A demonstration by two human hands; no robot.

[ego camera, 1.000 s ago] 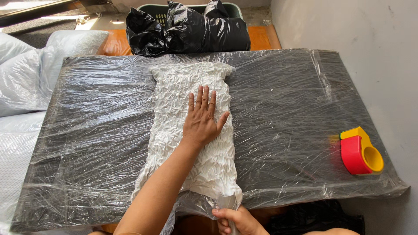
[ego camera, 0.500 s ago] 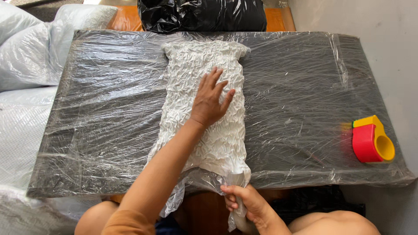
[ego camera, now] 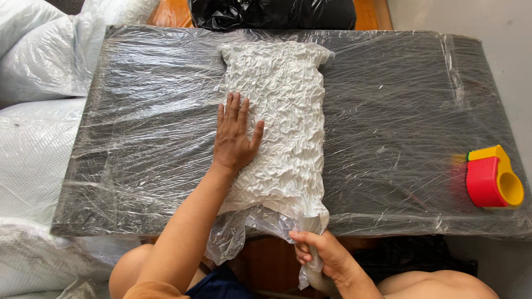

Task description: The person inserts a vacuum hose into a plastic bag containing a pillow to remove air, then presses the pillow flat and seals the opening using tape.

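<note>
Bag (ego camera: pixel 280 122) of crinkled white cloth lies mid-frame on our wrapped table (ego camera: pixel 399 111). Left hand (ego camera: pixel 234 135) presses flat, fingers open; right hand (ego camera: pixel 321 256) grips the bag's neck, bottom centre.

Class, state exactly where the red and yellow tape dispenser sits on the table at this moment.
In the head view, the tape dispenser sits at the right edge of the plastic-wrapped table, well right of the white crinkled package, apart from both hands.

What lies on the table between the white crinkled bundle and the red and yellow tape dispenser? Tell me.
Nothing lies there: between the white crinkled bundle and the tape dispenser the head view shows only the dark table top under clear wrap.
</note>
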